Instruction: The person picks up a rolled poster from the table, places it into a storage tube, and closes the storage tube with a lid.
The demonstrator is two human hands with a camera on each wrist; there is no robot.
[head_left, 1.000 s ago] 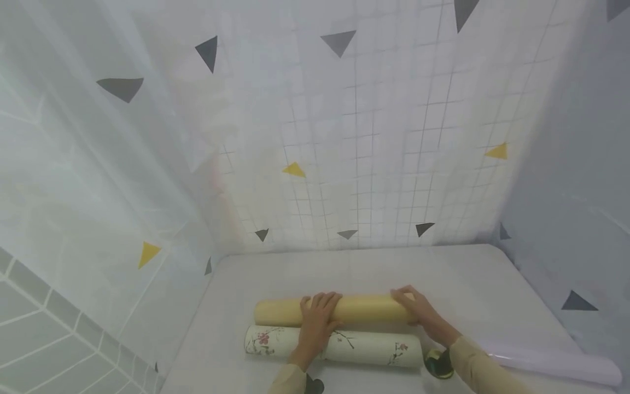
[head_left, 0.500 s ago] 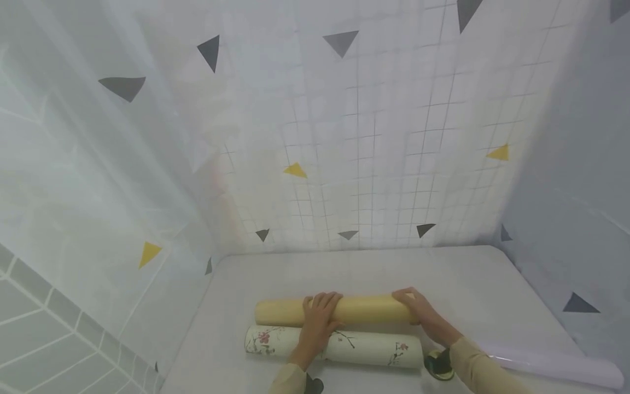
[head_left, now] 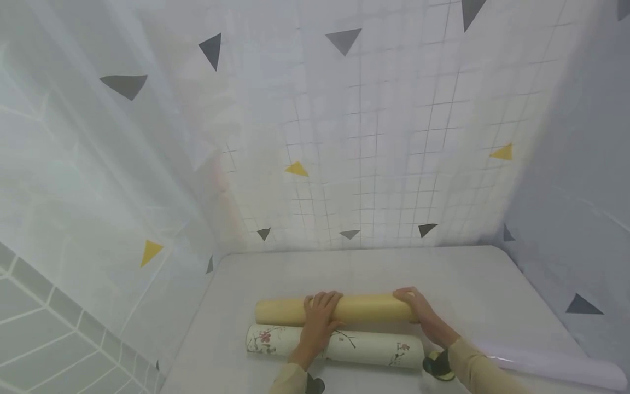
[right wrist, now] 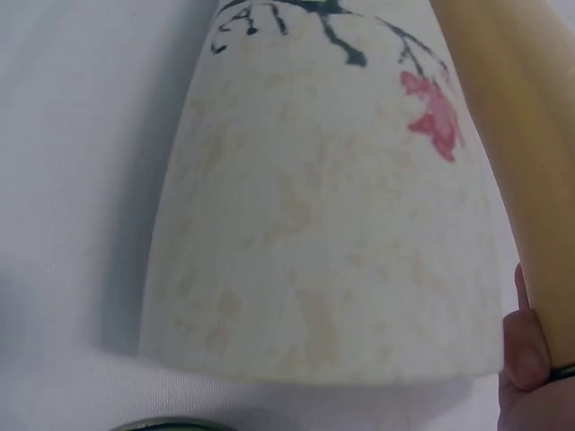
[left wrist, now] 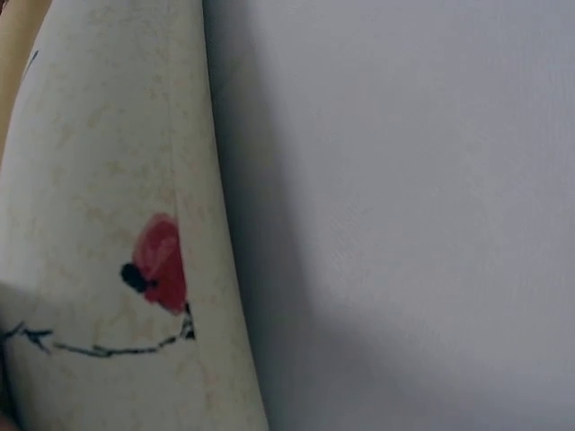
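A yellow wallpaper roll [head_left: 366,308] lies crosswise on the white table. My left hand [head_left: 319,324] grips it left of its middle, fingers over the top and thumb on the near side. At its right end my right hand [head_left: 424,313] holds it, fingers over the top; in the right wrist view the thumb [right wrist: 524,348] touches its near side. Just in front lies a cream wallpaper roll [head_left: 371,348] with pink blossoms and dark branches, partly hidden by the left hand and forearm. Its blossom print fills much of both wrist views.
A glossy pale lilac roll [head_left: 561,365] lies at the right, partly behind the right sleeve. Beside the right forearm is a round dark and gold object [head_left: 435,368], partly covered. White sheeting [head_left: 344,137] with grey and yellow triangles rises behind the white table [head_left: 354,268].
The view has shifted very slightly. Both hands keep their places on the yellow wallpaper roll, and the rolls have not visibly moved.
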